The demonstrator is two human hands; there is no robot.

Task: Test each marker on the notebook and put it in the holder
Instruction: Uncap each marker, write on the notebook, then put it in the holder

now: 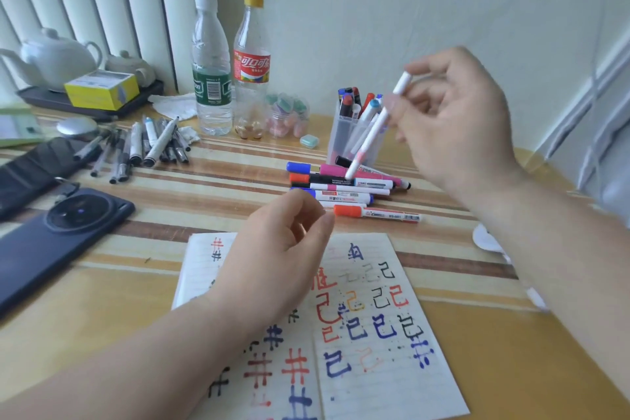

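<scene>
Step in hand: judged as the transfer between pile and holder. Whether this marker had been tested cannot be told.
Marker (375, 128): white with a pink band, in the air and tilted. Its lower end hung over the pile (351, 194), just in front of the holder (341, 138). Cap on or off: cannot tell.
Right hand (456, 119): blurred. Its fingertips pinched the marker's upper part, with the other fingers loosely bent.
Left hand (283, 249): above the notebook (375, 334), fingers loosely curled and holding nothing.
Notebook: open flat on the table, both pages already covered in red, blue and black test strokes.
Holder: clear, upright, already holding several markers.
Pile: several markers lay on the table between holder and notebook.
Next move, if tested: swing the marker upright over the holder's mouth, find a gap, then let go.
Next move, if untested: bring it to the notebook — the free hand could uncap it — then draw 1 stroke.
</scene>
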